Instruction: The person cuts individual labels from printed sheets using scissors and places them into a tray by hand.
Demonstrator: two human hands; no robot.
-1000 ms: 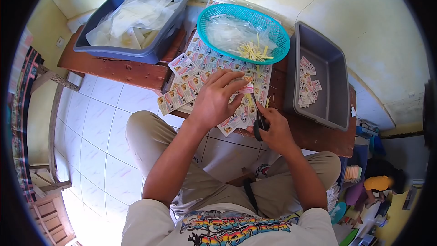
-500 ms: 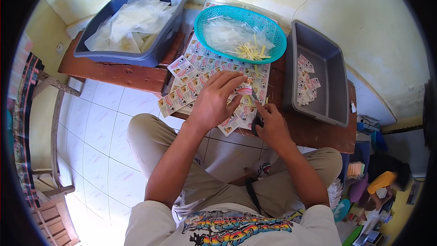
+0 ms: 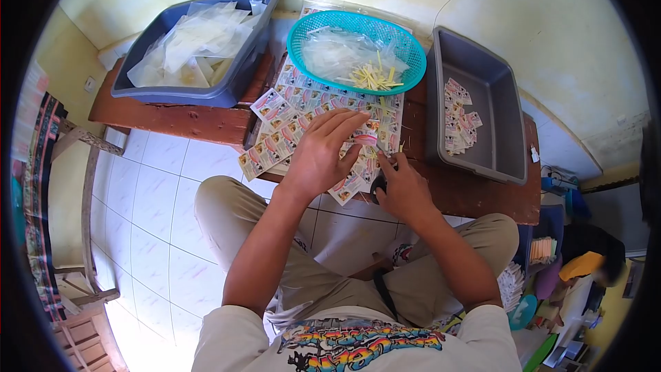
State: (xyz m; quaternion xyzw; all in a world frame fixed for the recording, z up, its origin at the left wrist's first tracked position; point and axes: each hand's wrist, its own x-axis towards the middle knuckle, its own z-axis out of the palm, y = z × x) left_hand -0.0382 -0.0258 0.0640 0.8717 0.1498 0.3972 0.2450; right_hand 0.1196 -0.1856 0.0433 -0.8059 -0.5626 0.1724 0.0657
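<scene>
My left hand (image 3: 318, 155) is closed on a small strip of printed labels (image 3: 367, 132), pinched between thumb and fingers above the bench. My right hand (image 3: 405, 189) grips a pair of scissors (image 3: 378, 184) by its black handles. The blades meet the strip's right edge, though the right fingers partly hide them. Beneath both hands lie printed label sheets (image 3: 330, 98), and loose strips (image 3: 260, 157) stick out past the bench's front edge on the left.
A teal basket (image 3: 417, 62) with clear plastic and yellow offcuts stands behind my hands. On the right, a grey tub (image 3: 506, 120) contains cut labels (image 3: 460, 120). A blue-grey tub (image 3: 237, 89) of plastic sheets stands left. Another person (image 3: 585, 265) is at far right.
My right hand and the scissors have shifted slightly left, closer to my left hand. My left hand keeps its pinch on the strip. The whole view has moved a little.
</scene>
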